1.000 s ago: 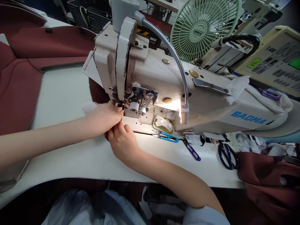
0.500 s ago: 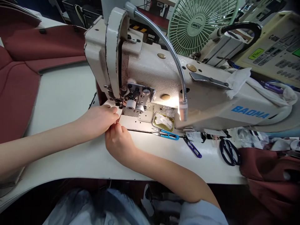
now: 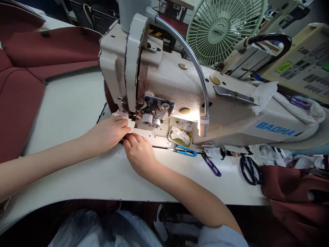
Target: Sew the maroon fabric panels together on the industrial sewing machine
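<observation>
At the needle area of the white sewing machine [image 3: 164, 75], a small pale piece of fabric [image 3: 131, 124] lies under the presser foot, much of it covered by my fingers. My left hand [image 3: 110, 132] is closed on the piece's left side, fingers bent and pressed together. Just in front and to the right, my right hand [image 3: 140, 149] pinches the near edge of the same piece, thumb hidden beneath. The two hands almost touch at the fingertips. Some dark red material [image 3: 109, 96] shows behind the machine head.
Right of my hands lie a small tin [image 3: 180, 136], blue thread snips [image 3: 186, 151], purple snips [image 3: 212, 165] and dark-handled scissors [image 3: 252, 170]. Dark red covers [image 3: 20, 89] spread over the left of the table. A flexible lamp [image 3: 204, 125] hangs near; a green fan [image 3: 218, 32] stands behind.
My right hand has shifted slightly right, and its fingers now sit at the piece's near edge. My left hand stays nearly in place. The whole view has shifted a little.
</observation>
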`<state>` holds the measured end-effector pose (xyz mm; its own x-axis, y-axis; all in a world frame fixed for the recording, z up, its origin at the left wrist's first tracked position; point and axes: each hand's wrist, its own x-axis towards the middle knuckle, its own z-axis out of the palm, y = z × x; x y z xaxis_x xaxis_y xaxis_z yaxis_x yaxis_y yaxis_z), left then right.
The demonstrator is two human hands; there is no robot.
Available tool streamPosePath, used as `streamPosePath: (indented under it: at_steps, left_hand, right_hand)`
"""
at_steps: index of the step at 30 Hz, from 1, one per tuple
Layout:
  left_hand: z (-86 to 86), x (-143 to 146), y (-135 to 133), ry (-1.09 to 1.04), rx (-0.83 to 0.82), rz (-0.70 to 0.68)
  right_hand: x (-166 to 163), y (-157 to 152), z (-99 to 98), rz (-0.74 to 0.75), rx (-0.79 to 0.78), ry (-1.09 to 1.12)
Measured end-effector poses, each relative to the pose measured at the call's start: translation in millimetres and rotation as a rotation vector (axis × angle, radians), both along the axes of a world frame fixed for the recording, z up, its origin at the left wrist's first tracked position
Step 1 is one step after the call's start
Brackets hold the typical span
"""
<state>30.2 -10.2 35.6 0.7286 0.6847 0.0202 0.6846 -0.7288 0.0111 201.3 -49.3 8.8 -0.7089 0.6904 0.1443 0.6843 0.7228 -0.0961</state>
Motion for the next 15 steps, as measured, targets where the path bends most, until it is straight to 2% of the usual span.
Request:
streamPosePath:
  at_steps: [5,10,15]
  left_hand:
    - [-4.5,-3,3,-0.064,0.125,-0.032]
    - [-11.7,-11,12,-0.188,0.101,-0.115]
    - [-15.6,-13,23,-0.291,0.118,-0.138]
  right_hand:
    - [7,1,1.0,-0.065,0.024,0.056]
    - [11,4,4.0,-0.217,0.076,0.033]
    - [12,11,6.3,-0.266,0.047,-0.004]
